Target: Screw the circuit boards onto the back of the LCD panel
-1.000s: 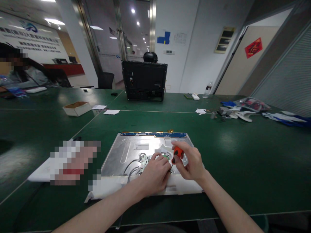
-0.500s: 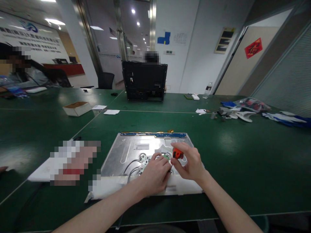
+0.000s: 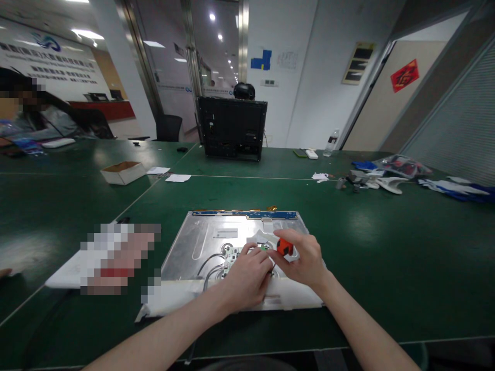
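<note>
A silver metal display panel [image 3: 180,257] lies on the green table, its white film folded along the near edge. A small circuit board [image 3: 232,254] with cables sits at its middle. My left hand [image 3: 249,275] rests over this board with bent fingers close together; their tips and whatever they pinch are hidden. My right hand [image 3: 303,260] is closed round the orange and black handle of a screwdriver [image 3: 284,247], its shaft pointing down beside my left fingers. The screwdriver's tip is hidden by my left hand.
A blurred-out packet [image 3: 62,273] lies left of the panel. Farther off are an open white box [image 3: 122,173], paper slips [image 3: 178,178] and a black monitor housing [image 3: 232,126] with a person behind it. Bags and parts [image 3: 390,175] lie at right. Another person sits at far left.
My right thumb and fingers have shifted slightly round the screwdriver handle, which shows turned. My left hand stays on the board. The black housing across the table has tilted a little.
</note>
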